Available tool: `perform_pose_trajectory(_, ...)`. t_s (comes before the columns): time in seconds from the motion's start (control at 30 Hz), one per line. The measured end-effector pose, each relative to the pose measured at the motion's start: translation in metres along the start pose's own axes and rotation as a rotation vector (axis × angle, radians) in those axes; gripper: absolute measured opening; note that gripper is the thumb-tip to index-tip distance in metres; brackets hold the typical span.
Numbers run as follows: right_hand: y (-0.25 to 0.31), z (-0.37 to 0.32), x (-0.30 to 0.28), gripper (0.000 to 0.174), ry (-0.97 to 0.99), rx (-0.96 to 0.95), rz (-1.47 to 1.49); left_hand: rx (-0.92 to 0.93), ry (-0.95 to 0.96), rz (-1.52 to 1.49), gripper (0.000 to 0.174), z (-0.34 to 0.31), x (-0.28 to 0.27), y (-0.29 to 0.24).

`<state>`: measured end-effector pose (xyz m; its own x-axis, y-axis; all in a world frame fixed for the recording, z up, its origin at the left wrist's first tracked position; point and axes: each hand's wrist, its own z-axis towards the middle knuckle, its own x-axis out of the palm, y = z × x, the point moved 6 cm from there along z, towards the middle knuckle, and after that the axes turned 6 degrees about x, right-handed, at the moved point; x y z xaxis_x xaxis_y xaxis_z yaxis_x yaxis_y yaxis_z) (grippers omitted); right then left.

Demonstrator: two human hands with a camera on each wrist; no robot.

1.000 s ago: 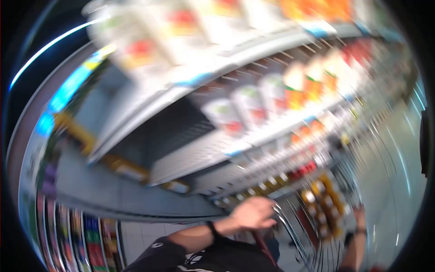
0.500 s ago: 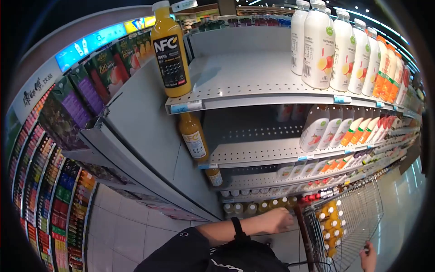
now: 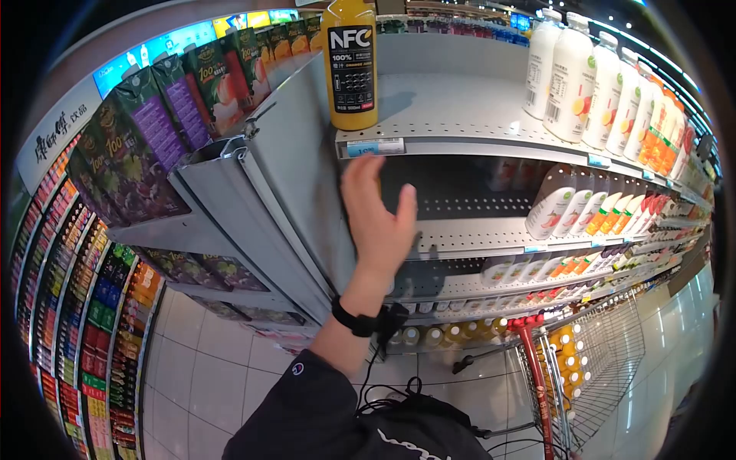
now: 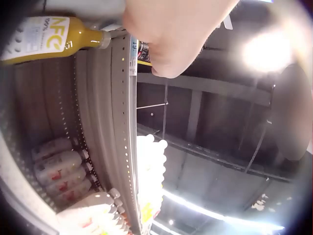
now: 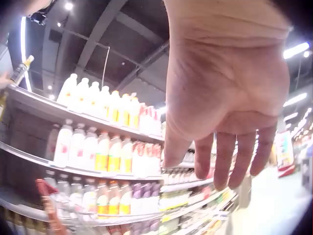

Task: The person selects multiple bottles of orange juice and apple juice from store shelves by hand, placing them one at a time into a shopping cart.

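In the head view my left hand (image 3: 379, 222), with a black band at the wrist, is raised in front of the top shelf's left end. Its fingers are extended, thumb apart, fingertips overlapping the price tag (image 3: 374, 147). Just above stands an upright orange juice bottle (image 3: 351, 69) with a black NFC label, not in my grasp. From the left wrist view, a second juice bottle (image 4: 44, 38) with a white label stands on the shelf below. My right hand (image 5: 227, 93) is outside the head view; its wrist view shows an empty palm and loosely extended fingers.
White bottles (image 3: 571, 80) line the top shelf to the right, with more bottles (image 3: 552, 201) below. A shopping cart (image 3: 613, 345) holding several yellow-capped and white-capped juice bottles (image 3: 567, 356) stands at lower right. Juice cartons (image 3: 134, 149) fill the display on the left.
My left hand has risen from beside the cart to the top shelf's edge, its fingers extending. The right hand has left the head view. The head view has steadied and shifted toward the left.
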<state>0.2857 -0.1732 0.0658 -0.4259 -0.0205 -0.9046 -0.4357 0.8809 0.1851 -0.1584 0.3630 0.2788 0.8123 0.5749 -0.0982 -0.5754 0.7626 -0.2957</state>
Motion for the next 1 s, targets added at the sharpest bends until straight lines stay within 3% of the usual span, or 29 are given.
perform_pose_trajectory(0.07,-0.077,0.026,-0.038,0.050,-0.222,0.092,0.184,-0.031,-0.069,0.112,0.063,0.009,-0.007,0.006)
perform_pose_trajectory(0.1,-0.089,0.016,-0.084,0.051,-0.383,0.084,0.157,-0.062,-0.084,0.167,0.068,0.015,-0.008,0.010)
perform_pose_trajectory(0.13,-0.130,0.018,-0.124,0.053,-0.577,0.136,-0.016,-0.094,-0.084,0.199,0.072,0.022,-0.008,0.011)
perform_pose_trajectory(0.17,-0.168,0.011,-0.168,0.049,-0.841,0.186,0.022,-0.125,-0.086,0.236,0.076,0.032,-0.007,0.013)
perform_pose_trajectory(0.2,-0.198,-0.005,-0.207,0.046,-1.107,0.352,0.099,-0.175,-0.078,0.257,0.081,0.041,-0.004,0.015)
perform_pose_trajectory(0.27,-0.238,-0.044,-0.259,0.037,-1.515,0.294,0.288,-0.250,-0.055,0.321,0.089,0.058,0.002,0.024)
perform_pose_trajectory(0.33,-0.258,-0.074,-0.287,0.040,-1.718,0.117,0.404,-0.299,-0.034,0.410,0.095,0.075,0.008,0.036)
perform_pose_trajectory(0.4,-0.245,-0.070,-0.285,0.043,-1.473,0.041,0.388,-0.386,0.067,0.433,0.101,0.085,0.014,0.042)
perform_pose_trajectory(0.47,-0.227,-0.044,-0.258,0.046,-1.029,0.027,0.356,-0.436,0.117,0.477,0.103,0.089,0.018,0.051)
perform_pose_trajectory(0.53,-0.210,-0.013,-0.189,0.050,-0.513,0.036,0.286,-0.450,0.088,0.489,0.099,0.092,0.020,0.070)
perform_pose_trajectory(0.6,-0.212,0.014,-0.081,0.061,-0.086,0.023,0.060,-0.443,0.050,0.531,0.091,0.093,0.019,0.070)
perform_pose_trajectory(0.63,-0.164,-0.003,-0.048,0.061,-0.020,0.020,0.345,-0.400,0.047,0.533,0.090,0.094,0.020,0.077)
perform_pose_trajectory(0.7,-0.149,-0.003,0.008,0.070,-0.010,-0.078,0.354,-0.389,0.110,0.540,0.090,0.099,0.022,0.065)
perform_pose_trajectory(0.77,-0.155,0.021,0.066,0.077,-0.122,-0.103,0.040,-0.422,0.089,0.497,0.089,0.105,0.022,0.068)
perform_pose_trajectory(0.8,-0.129,0.009,0.063,0.076,-0.502,-0.227,0.128,-0.441,0.089,0.477,0.089,0.104,0.022,0.071)
perform_pose_trajectory(0.93,-0.047,-0.007,0.044,0.060,-0.510,-0.361,-0.149,-0.465,0.083,0.539,0.083,0.100,0.025,0.060)
perform_pose_trajectory(1.0,-0.051,-0.002,0.049,0.052,-0.446,-0.319,-0.105,-0.458,0.092,0.538,0.081,0.100,0.026,0.057)
